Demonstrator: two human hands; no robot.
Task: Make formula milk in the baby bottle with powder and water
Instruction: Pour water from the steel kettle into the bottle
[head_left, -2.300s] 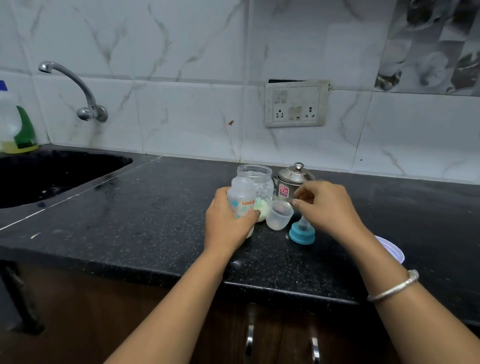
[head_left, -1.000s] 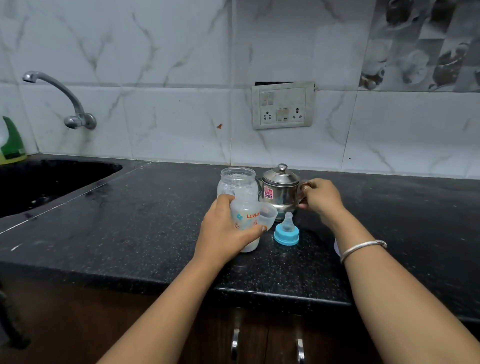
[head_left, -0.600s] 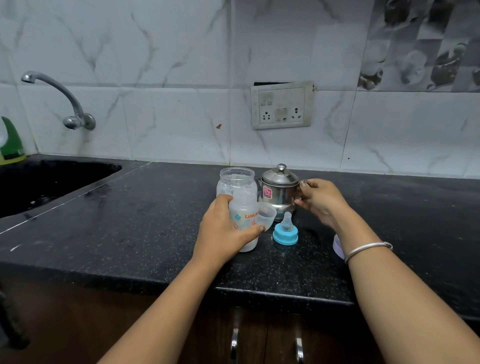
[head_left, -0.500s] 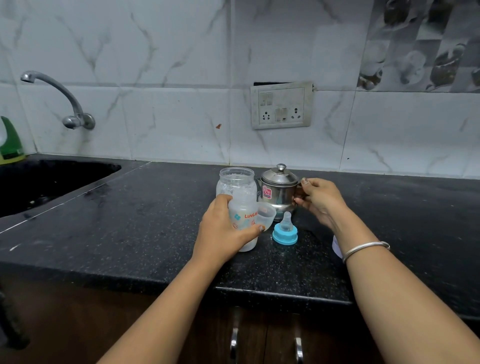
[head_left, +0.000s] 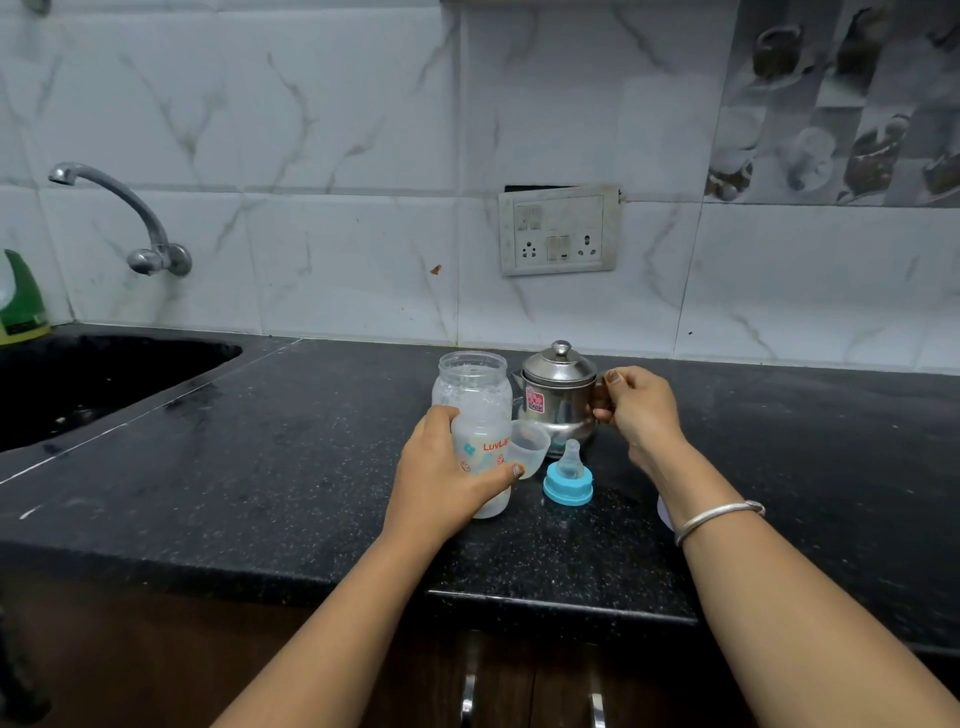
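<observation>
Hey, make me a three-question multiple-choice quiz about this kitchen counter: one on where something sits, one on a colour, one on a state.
1. Where is the steel jug?
A. In the sink
B. On the counter behind the teat
C. Hanging on the wall

2. What colour is the ring of the teat?
A. Blue
B. Red
C. Yellow

3. What state is the baby bottle in?
A. Lying on its side
B. Capped with the teat
C. Upright, uncapped, in the left hand's grip

Answers:
1 B: the jug stands on the black counter just beyond the teat.
2 A: the ring is light blue.
3 C: the left hand wraps the upright bottle while the teat sits apart.
</observation>
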